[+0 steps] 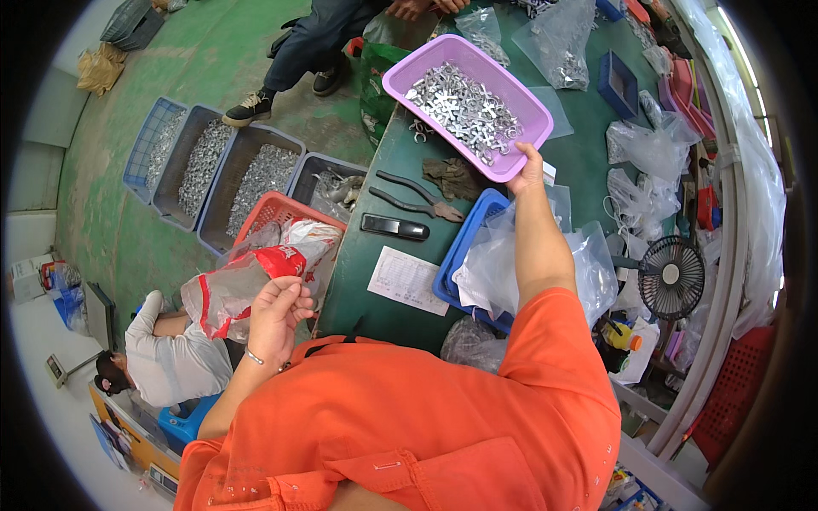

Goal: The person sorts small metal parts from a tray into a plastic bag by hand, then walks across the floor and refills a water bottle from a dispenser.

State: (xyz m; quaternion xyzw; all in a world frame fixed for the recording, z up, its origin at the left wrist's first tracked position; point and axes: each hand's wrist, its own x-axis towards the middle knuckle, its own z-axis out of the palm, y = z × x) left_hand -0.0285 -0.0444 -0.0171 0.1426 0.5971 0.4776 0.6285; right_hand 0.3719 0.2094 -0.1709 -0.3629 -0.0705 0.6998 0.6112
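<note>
Right hand grips lilac rectangular plastic tub, small silvery metal parts ahead of hand.
Left hand curled, grip unclear; 1-sided hold could tip parts out.

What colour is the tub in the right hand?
The tub is light purple, best seen in the head view.

The lilac basin is smooth, semi-gloss plastic, filled with bright, shiny metal fittings, while the bag with red bands is thin, crinkled, glossy plastic film. On the matt green tabletop, the pliers show dull, worn metal at the head, beside a rough, crumpled cloth rag and a black stapler-like tool with a sleek sheen. The printed sheet is flat matt paper, the blue tray smooth plastic, and the orange shirt soft matt cloth.
</note>
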